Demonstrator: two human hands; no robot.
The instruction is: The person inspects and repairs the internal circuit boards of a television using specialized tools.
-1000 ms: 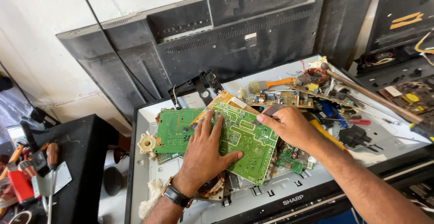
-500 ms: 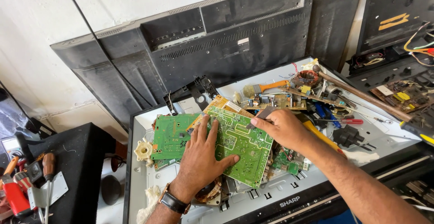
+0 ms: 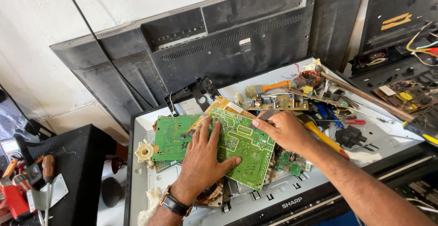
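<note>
A green circuit board (image 3: 244,146) lies tilted on top of a pile of other boards on the metal back of a flat television (image 3: 388,137). My left hand (image 3: 203,160) presses flat on this board's left part, fingers spread. My right hand (image 3: 283,130) grips the board's upper right edge with fingertips curled over it. A second green board (image 3: 171,137) lies to the left, partly under the first. A yellowish board (image 3: 223,105) sticks out behind.
A black television back cover (image 3: 205,48) leans on the wall behind. Loose parts, a brush with an orange handle (image 3: 269,88), a coil (image 3: 308,77) and screwdrivers (image 3: 349,122) crowd the right. Tools (image 3: 27,185) lie on a black box at left.
The view has shifted slightly. Both hands stay on the green board, which has barely moved.
</note>
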